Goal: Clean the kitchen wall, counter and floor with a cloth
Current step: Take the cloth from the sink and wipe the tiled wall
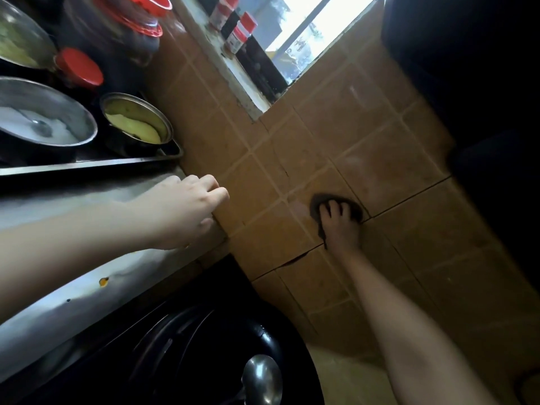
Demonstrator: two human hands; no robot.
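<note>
Right hand (340, 226) was flat on the dark cloth (315, 207), fingers spread, pressing it against the brown tiled wall (365, 127) below the window (306, 24). Cloth sat at a grout joint, partly under the palm, with a strip hanging down on the thumb side. Tile just beside it looked wet.

Left hand (187, 209) rested on the end of the steel counter (87, 287) where it meets the wall, fingers curled. Couldn't tell if it gripped the edge or just leaned on it.

Counter had an orange spot (103, 281) near its front edge. Further back was a metal tray (87, 166) carrying a small pot (137, 124) with yellowish contents and a larger pan (43, 124) with something white in it. Red-lidded jars (79, 67) stood behind them, and red-capped bottles (241, 33) on the window sill. Black wok (204, 346) sat below the counter with a steel ladle (261, 378) in it.
</note>
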